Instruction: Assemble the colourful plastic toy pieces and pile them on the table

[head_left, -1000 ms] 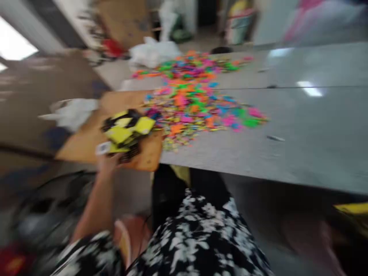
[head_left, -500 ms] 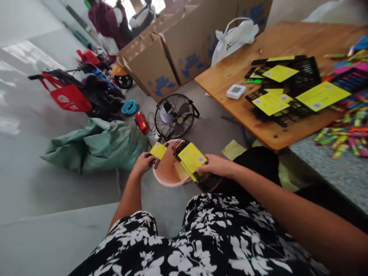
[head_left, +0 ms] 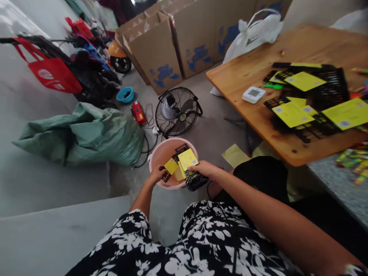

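The left hand [head_left: 156,175], fingers closed, pinches a black-backed yellow card [head_left: 171,166] over the pink tub [head_left: 160,153]; the right hand [head_left: 205,169] grips a stack [head_left: 188,157] above its right rim. More cards [head_left: 296,114] lie on the wooden surface [head_left: 244,69].

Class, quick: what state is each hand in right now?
Left hand: closed, holding a black lattice piece with a yellow card.
Right hand: closed, holding a stack of black lattice pieces and yellow cards.

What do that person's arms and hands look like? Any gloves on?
No gloves show on the left hand or right hand. A black fabric sleeve with white flowers leaves the left forearm bare; the right forearm is bare too.
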A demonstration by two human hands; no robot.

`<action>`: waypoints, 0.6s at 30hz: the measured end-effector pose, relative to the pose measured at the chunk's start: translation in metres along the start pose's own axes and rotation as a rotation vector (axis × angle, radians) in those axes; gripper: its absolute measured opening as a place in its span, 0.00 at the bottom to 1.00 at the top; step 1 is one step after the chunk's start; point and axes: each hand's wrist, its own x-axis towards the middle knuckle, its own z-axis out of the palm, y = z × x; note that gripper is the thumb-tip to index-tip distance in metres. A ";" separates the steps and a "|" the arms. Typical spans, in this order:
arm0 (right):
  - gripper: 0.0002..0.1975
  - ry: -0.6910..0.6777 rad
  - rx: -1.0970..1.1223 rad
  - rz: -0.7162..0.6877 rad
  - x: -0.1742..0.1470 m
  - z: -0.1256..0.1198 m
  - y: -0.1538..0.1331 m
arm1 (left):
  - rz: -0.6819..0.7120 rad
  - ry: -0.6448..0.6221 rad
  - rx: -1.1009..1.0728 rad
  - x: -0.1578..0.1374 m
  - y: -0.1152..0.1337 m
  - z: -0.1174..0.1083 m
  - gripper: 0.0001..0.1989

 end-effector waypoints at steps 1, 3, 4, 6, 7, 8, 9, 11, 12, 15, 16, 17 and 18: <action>0.07 0.009 0.055 0.015 -0.001 -0.007 -0.002 | -0.012 0.016 0.007 0.005 -0.004 0.002 0.16; 0.10 0.076 0.146 -0.004 -0.003 -0.025 -0.008 | -0.035 0.056 0.024 0.014 -0.010 0.005 0.16; 0.11 0.123 0.163 -0.039 -0.005 -0.034 -0.012 | -0.044 0.078 0.036 0.018 -0.013 0.006 0.17; 0.12 0.201 0.154 -0.113 -0.009 -0.051 -0.021 | -0.059 0.118 0.067 0.025 -0.018 0.008 0.18; 0.12 0.222 0.144 -0.142 -0.012 -0.058 -0.025 | -0.065 0.130 0.085 0.028 -0.020 0.010 0.18; 0.13 0.232 0.141 -0.162 -0.015 -0.064 -0.029 | -0.071 0.134 0.103 0.031 -0.021 0.013 0.18; 0.13 0.235 0.142 -0.169 -0.018 -0.070 -0.031 | -0.075 0.133 0.121 0.033 -0.022 0.015 0.18; 0.14 0.243 0.156 -0.152 -0.022 -0.077 -0.033 | -0.081 0.114 0.156 0.038 -0.024 0.023 0.19; 0.15 0.252 0.166 -0.134 -0.024 -0.080 -0.032 | -0.080 0.098 0.171 0.040 -0.025 0.026 0.19; 0.15 0.294 0.206 -0.078 -0.028 -0.084 -0.026 | -0.065 0.023 0.197 0.049 -0.026 0.038 0.18; 0.15 0.302 0.223 -0.065 -0.029 -0.085 -0.023 | -0.056 -0.007 0.199 0.053 -0.026 0.042 0.16; 0.15 0.307 0.239 -0.056 -0.030 -0.086 -0.021 | -0.046 -0.034 0.199 0.057 -0.025 0.045 0.15; 0.15 0.309 0.251 -0.050 -0.030 -0.087 -0.018 | -0.035 -0.054 0.198 0.061 -0.024 0.048 0.13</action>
